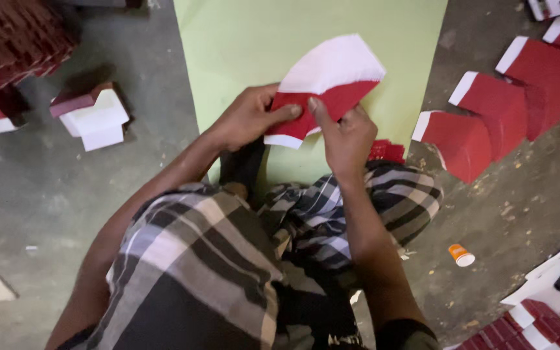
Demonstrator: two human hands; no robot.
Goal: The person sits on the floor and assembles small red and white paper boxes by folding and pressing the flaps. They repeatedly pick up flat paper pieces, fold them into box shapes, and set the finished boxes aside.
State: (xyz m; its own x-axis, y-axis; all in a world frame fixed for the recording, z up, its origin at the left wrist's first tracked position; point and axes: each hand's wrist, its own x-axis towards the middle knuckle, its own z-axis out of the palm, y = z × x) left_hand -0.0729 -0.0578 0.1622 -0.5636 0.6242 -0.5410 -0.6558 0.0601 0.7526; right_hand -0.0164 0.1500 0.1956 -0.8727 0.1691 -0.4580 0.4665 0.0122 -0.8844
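Note:
Both hands hold one curved red-and-white card piece (pixel 329 84) above a pale green sheet (pixel 247 39) spread on the floor. My left hand (pixel 249 116) pinches its lower left red part with thumb on top. My right hand (pixel 347 135) grips the red part from below right, thumb pressed on the card. The white half of the piece fans up and to the right. My checked cloth-covered legs (pixel 228 246) sit crossed beneath the hands.
A row of overlapping red-and-white card pieces (pixel 500 104) lies on the concrete floor at right. A small red stack (pixel 387 151) sits by my right knee. A folded red-and-white box (pixel 93 113) stands at left, red stacks (pixel 14 39) behind it. An orange-and-white cap-like tube (pixel 461 255) lies at lower right.

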